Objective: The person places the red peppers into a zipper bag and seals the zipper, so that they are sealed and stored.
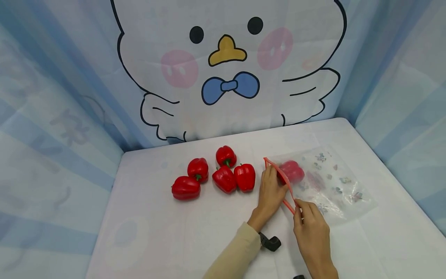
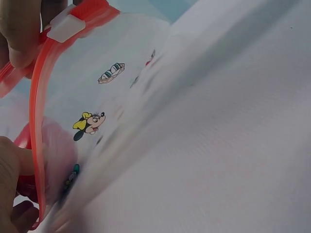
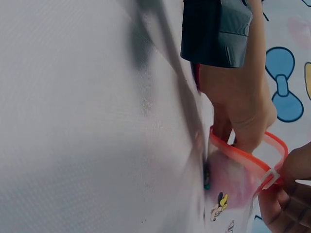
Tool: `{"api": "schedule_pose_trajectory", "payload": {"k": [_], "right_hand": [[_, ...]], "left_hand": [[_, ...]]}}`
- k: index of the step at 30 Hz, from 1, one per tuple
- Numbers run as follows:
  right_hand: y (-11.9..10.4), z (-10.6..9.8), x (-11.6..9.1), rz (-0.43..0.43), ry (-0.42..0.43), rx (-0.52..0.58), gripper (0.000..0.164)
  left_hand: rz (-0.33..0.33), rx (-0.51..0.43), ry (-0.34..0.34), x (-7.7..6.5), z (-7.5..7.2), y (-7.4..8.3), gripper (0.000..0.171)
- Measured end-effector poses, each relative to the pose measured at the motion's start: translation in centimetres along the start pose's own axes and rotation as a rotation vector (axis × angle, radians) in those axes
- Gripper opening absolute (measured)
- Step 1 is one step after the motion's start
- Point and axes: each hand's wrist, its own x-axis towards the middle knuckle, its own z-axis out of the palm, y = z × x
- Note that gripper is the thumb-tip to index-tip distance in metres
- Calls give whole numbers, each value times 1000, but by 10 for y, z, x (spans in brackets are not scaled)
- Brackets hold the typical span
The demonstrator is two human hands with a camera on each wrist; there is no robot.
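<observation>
A clear zip bag (image 1: 334, 186) with small cartoon prints and a red-orange zip edge lies on the right of the table, its mouth facing left. Inside the mouth is a red bell pepper (image 1: 293, 171), pinkish through the plastic. My left hand (image 1: 271, 188) reaches into the opening, thumb and fingers around this pepper (image 2: 24, 182); the fingertips are partly hidden. With thumb and fingers my right hand (image 1: 311, 228) pinches the near end of the zip edge, beside a white slider (image 2: 66, 26). Deeper in the bag shows a fainter reddish patch.
Left of the bag several red bell peppers lie loose, among them one at the back (image 1: 226, 156) and one at the far left (image 1: 186, 188). A black wrist device (image 1: 270, 242) sits at my left wrist. A printed curtain (image 1: 226, 112) hangs behind the white table (image 1: 153, 240).
</observation>
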Motion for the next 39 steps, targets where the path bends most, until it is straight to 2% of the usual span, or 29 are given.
{"api": "schedule_pose_trajectory", "payload": {"k": [9,14,18,23,28,31,34,39], "right_hand": [[1,0,-1,11,-6,-7,27],[1,0,-1,9,-7,-4,27],[1,0,-1,5,-11,4,28],[1,0,-1,11,-27,7,28],[0,0,-2,15,-38,9,29],[0,0,-2,10,-36,14,28],[1,0,-2,5,-33,18,29],[2,1,-2,13,-41,13,29]], "left_hand": [[10,18,-27,-9,-5,0,52],[40,52,-5,-12,-11,0,53],[66,113,12,-15,-20,0,55],[113,197,31,-19,-34,0,46],[139,202,46,-24,-48,3,39],[175,221,90,-26,-56,4,37],[207,291,165,-28,-63,4,37],[197,394,266,-31,-74,4,33]]}}
